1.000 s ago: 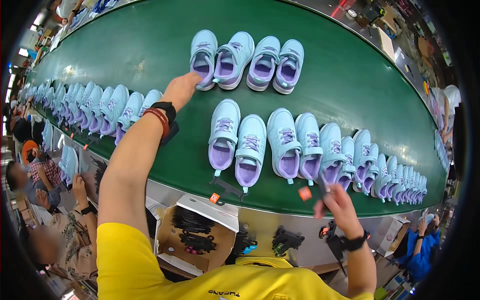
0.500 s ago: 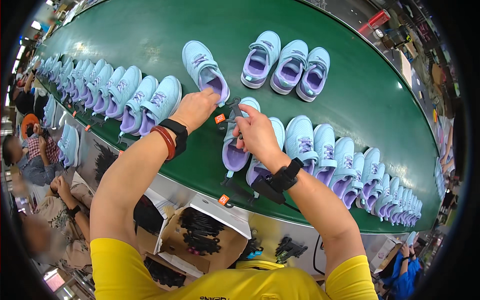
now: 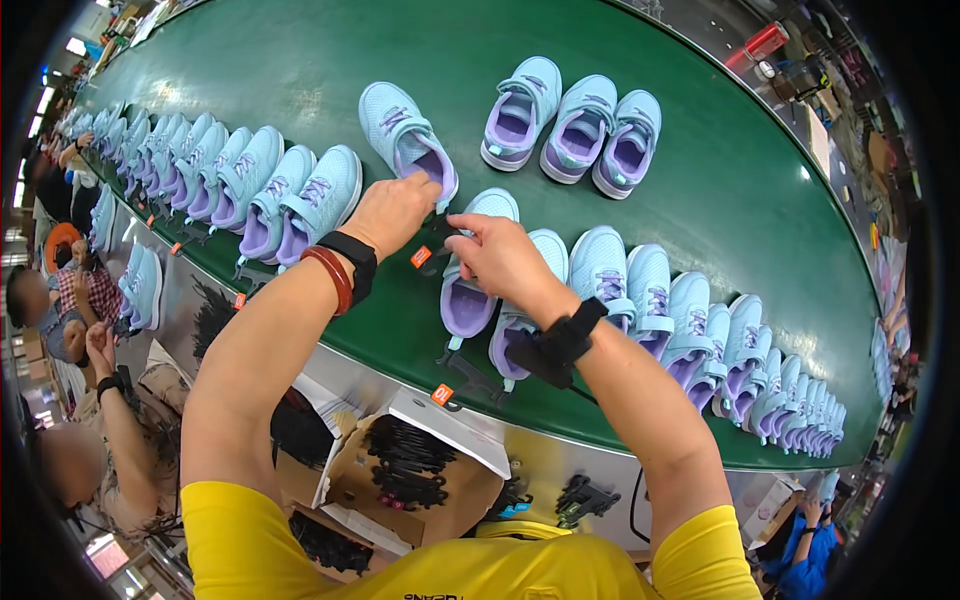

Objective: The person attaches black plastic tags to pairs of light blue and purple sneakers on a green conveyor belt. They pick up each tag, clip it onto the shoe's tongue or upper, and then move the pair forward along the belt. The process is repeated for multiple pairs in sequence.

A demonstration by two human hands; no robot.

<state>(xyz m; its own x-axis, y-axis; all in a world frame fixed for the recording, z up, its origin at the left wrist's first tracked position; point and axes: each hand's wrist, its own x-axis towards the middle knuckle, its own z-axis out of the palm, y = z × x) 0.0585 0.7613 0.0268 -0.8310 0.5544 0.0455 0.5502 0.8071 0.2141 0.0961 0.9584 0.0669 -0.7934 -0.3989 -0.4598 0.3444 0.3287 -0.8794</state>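
Note:
A light-blue child's sneaker (image 3: 392, 118) with purple lining lies on the green table, its open heel toward me. My left hand (image 3: 398, 215) is closed at its heel, fingertips hidden partly inside the collar. Just right of it, my right hand (image 3: 503, 258) has thumb and index finger at a black plastic shoe hanger (image 3: 436, 240) with an orange tag. The hanger hangs close to the sneaker's heel loop and is partly hidden by my fingers. Under my right hand and wrist stand another sneaker (image 3: 467, 308) and its neighbour, each with a black hanger by the heel.
A row of sneakers (image 3: 262, 165) runs off to the left; another row (image 3: 650, 285) curves right. Three sneakers (image 3: 575, 125) stand farther back on the green table (image 3: 300, 60). Below the edge, a cardboard box (image 3: 465, 490) holds black hangers. A person (image 3: 120, 440) sits at left.
My right hand has moved slightly left, bringing the hanger and its orange tag lower and nearer the sneaker's heel. My left hand stays at the heel.

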